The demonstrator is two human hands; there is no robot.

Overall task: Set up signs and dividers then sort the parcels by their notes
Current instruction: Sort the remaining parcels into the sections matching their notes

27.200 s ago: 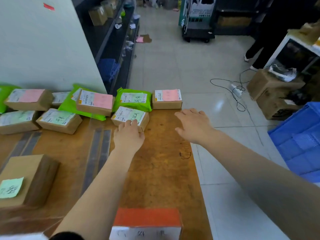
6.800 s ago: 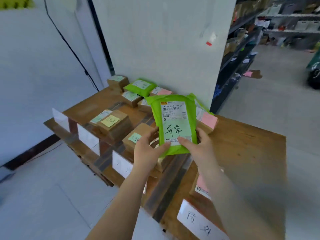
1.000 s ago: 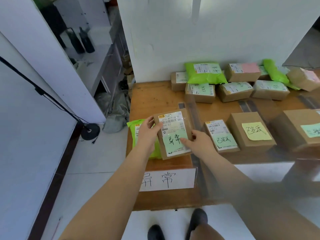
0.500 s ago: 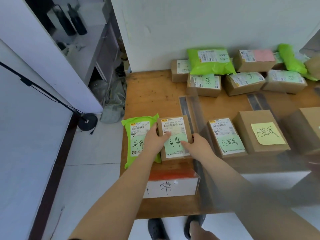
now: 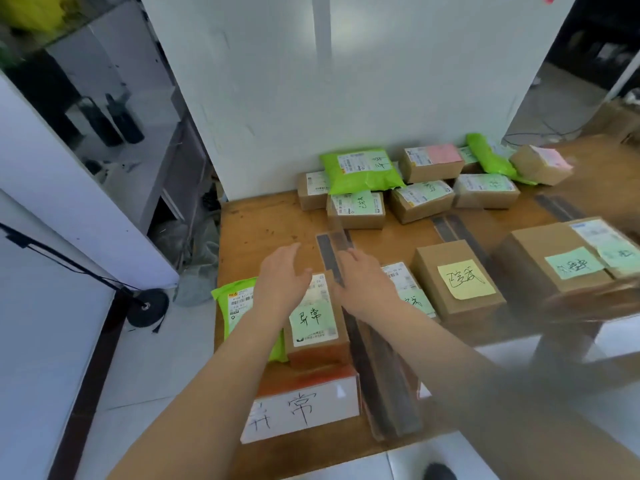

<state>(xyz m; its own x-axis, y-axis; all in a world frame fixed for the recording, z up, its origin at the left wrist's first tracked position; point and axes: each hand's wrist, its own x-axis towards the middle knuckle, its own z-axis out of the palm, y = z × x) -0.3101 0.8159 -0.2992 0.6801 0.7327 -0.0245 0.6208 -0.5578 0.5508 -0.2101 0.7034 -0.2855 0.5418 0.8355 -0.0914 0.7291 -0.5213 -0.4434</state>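
- The left hand [image 5: 282, 280] is open, its fingers spread, holding nothing. It is just above a brown box [image 5: 317, 323].
- The right hand [image 5: 363, 282] is open too and holds nothing.
- The box and a green bag [image 5: 239, 310] lie side by side on the bench [image 5: 263, 220], at 12 o'clock from the white sign [image 5: 304, 410]. Both look sorted.
- A clear divider [image 5: 377, 368] stands at 3 o'clock from the box. So signs and dividers look set up here.
- At 1 o'clock, by the wall, a pile [image 5: 415, 188] of parcels waits. I think lots of sorting is left.
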